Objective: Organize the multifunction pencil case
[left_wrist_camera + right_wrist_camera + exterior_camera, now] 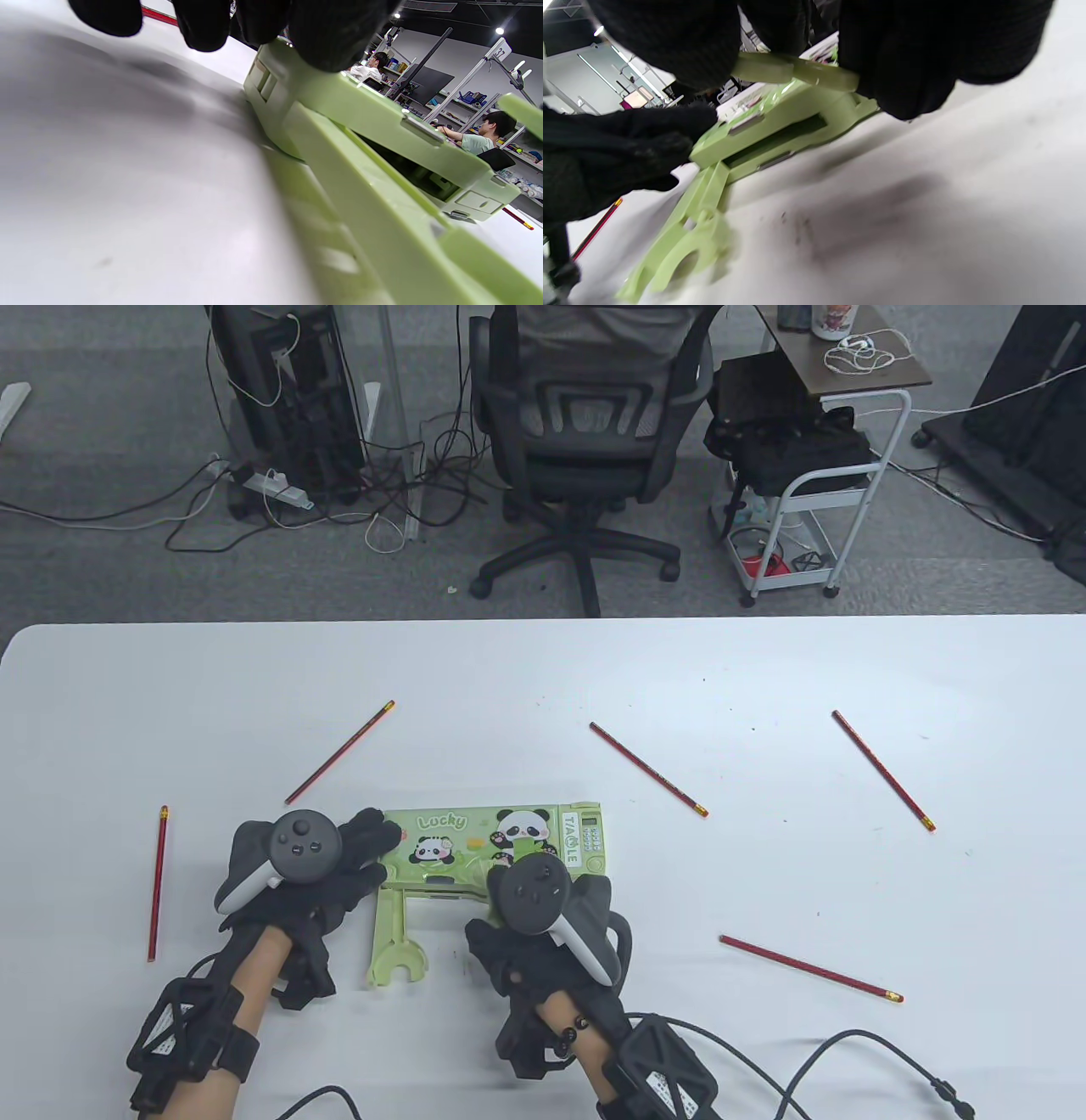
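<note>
A green panda pencil case [462,841] lies flat near the table's front. A green fold-out arm [394,937] sticks out of its near side toward me. My left hand [373,848] holds the case's left end, fingers on top [203,25] and thumb at the near edge. My right hand [522,865] is at the case's near right part and pinches a raised green flap [797,72]. Several red pencils lie loose on the table: pencil [339,752], pencil [649,769], pencil [882,770] and others.
Two more red pencils lie at the far left [157,895] and front right [810,969]. Glove cables [848,1052] trail over the table's front right. Beyond the far table edge [543,621] stand an office chair [585,432] and a cart [814,475].
</note>
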Motion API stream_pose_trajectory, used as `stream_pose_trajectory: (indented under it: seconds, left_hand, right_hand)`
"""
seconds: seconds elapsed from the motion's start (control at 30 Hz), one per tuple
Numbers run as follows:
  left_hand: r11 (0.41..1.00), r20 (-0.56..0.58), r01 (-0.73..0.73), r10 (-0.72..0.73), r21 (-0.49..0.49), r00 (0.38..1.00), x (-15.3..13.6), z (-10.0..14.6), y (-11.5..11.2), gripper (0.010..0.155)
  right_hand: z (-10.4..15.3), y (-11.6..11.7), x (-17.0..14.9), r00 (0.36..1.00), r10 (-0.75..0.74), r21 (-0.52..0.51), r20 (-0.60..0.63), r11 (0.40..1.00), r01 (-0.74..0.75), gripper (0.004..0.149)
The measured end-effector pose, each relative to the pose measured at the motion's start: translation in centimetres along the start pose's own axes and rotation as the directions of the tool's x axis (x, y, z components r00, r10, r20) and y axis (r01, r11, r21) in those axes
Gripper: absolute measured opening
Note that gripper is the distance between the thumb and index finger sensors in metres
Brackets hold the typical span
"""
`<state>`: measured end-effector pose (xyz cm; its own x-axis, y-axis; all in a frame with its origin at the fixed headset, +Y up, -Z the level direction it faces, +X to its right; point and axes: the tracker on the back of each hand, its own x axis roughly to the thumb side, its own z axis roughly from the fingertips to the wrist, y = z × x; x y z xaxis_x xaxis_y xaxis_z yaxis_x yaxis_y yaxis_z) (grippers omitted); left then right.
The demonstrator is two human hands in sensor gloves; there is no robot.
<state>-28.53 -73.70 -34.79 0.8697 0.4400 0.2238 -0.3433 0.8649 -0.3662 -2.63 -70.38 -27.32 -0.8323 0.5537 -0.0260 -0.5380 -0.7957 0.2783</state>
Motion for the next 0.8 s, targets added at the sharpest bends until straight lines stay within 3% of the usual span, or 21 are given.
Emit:
stream_pose_trajectory:
  seconds: [0.4,0.8]
  left_hand:
    - [1.000,-0.001,-0.016,0.016,-0.011,1.000,-0.1,0.0,0.0,0.055]
    - [1.000,-0.001,-0.007,0.007,-0.014,1.000,-0.1,0.0,0.1,0.055]
  right_hand:
    - [-0.5,3.9,3.8,1.000,0.005,0.128,0.021,0.992,-0.008,0.070]
    - [-0.7,6.3,6.5,0.988,0.141,0.127,0.055,0.981,-0.147,0.069]
